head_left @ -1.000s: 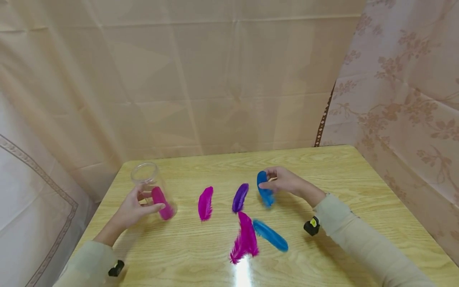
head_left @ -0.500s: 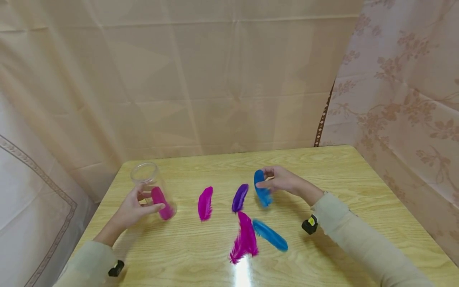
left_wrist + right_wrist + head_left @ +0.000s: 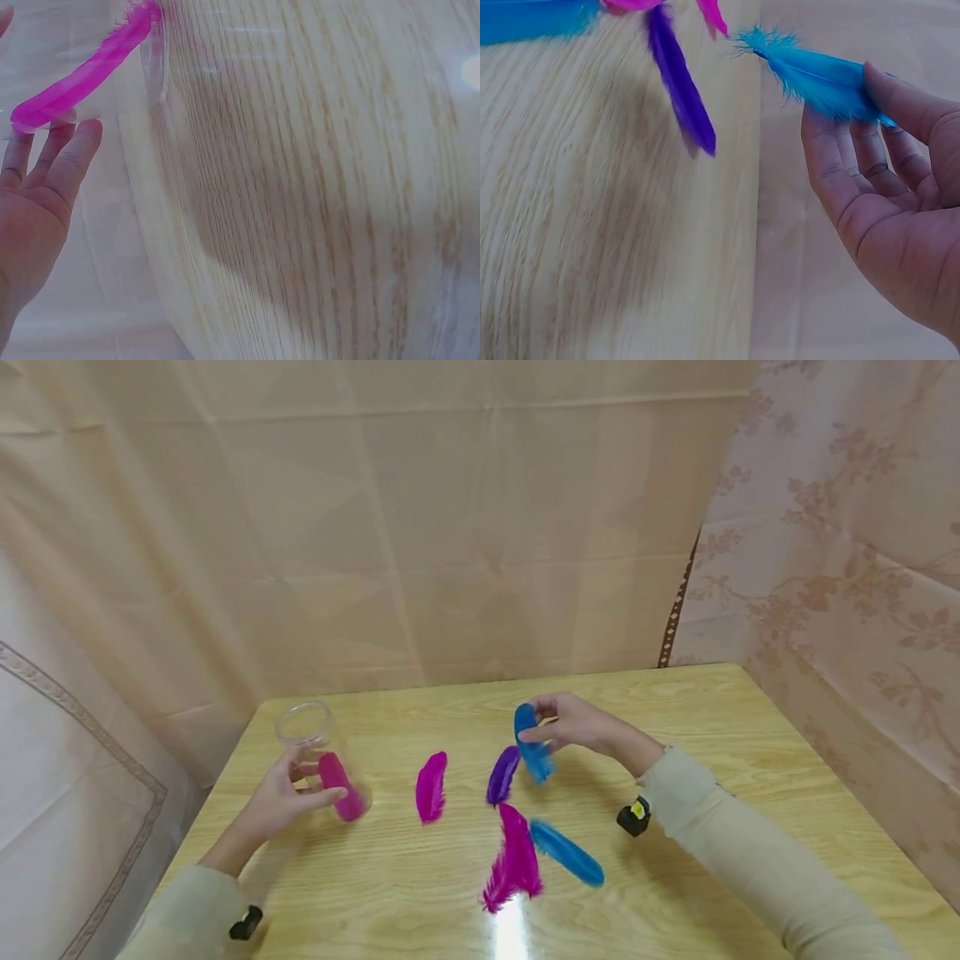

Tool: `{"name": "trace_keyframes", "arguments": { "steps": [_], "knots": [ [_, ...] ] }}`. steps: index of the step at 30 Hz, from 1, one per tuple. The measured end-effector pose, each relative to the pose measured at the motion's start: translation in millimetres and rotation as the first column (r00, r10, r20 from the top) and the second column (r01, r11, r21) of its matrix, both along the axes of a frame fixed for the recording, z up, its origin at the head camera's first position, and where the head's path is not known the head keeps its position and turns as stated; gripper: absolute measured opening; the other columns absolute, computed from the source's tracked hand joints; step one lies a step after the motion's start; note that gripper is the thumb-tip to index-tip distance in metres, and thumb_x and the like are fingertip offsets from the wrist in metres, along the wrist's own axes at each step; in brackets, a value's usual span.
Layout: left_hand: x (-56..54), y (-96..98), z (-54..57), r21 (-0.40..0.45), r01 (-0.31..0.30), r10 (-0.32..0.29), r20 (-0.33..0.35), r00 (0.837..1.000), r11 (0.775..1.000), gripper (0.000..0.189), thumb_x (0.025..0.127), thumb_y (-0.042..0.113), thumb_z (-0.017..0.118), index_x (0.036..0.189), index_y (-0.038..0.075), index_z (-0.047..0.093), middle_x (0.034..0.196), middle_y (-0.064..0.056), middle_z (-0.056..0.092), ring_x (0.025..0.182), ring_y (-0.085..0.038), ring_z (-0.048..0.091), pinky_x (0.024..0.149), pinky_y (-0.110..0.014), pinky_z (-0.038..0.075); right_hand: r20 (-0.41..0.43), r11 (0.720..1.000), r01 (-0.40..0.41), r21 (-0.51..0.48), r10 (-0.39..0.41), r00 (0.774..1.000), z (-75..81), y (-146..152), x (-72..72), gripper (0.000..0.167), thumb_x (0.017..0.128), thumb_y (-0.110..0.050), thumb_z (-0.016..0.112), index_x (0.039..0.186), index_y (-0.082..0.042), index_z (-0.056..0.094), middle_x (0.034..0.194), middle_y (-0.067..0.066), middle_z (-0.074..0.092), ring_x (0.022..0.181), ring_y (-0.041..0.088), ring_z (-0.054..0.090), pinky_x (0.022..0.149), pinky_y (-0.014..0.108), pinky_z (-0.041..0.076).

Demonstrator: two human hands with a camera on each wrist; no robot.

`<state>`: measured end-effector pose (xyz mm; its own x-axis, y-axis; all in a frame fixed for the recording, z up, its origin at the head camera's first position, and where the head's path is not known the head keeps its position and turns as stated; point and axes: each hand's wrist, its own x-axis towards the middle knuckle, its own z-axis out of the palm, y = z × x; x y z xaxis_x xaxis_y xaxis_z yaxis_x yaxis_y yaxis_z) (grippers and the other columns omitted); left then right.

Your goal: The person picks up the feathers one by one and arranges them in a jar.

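Observation:
My left hand (image 3: 277,797) grips a clear jar (image 3: 333,743) at the table's left side, thumb on the near side. A pink feather (image 3: 341,789) leans inside the jar, seen through its wall. The left wrist view shows this pink feather (image 3: 86,79) beyond my fingertips. My right hand (image 3: 583,727) pinches a blue feather (image 3: 525,720) between thumb and fingers, above the table and near the purple feather (image 3: 502,775). In the right wrist view the held blue feather (image 3: 821,79) has its fluffy end pointing away from the palm.
On the wooden table (image 3: 390,877) lie a pink feather (image 3: 431,787) left of the purple one, a frayed pink feather shape (image 3: 517,856) nearer me, and another blue feather (image 3: 566,853) beside it. A beige curtain (image 3: 480,527) hangs behind the table.
My right hand has moved left and slightly away from me with the blue feather, closer to the purple feather. The left hand and jar stay about where they were.

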<state>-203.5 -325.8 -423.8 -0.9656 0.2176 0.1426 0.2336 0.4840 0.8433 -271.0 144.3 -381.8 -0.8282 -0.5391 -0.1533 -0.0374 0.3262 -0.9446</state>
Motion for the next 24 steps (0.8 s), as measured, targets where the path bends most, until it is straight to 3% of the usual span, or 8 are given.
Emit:
{"name": "trace_keyframes", "arguments": {
  "steps": [24],
  "knots": [
    [7.9, 7.6, 2.8, -0.021, -0.017, 0.017, 0.000, 1.000, 1.000, 0.079, 0.084, 0.012, 0.085, 0.147, 0.002, 0.039, 0.136, -0.022, 0.053, 0.115, -0.043, 0.058, 0.084, -0.025, 0.054, -0.033, 0.997, -0.073, -0.018, 0.072, 0.997, 33.2, -26.1, -3.1, 0.025, 0.095, -0.017, 0.074, 0.114, -0.002, 0.066, 0.107, 0.016, 0.065, 0.093, 0.029, 0.070, 0.081, 0.043, 0.060]
  ]
}}
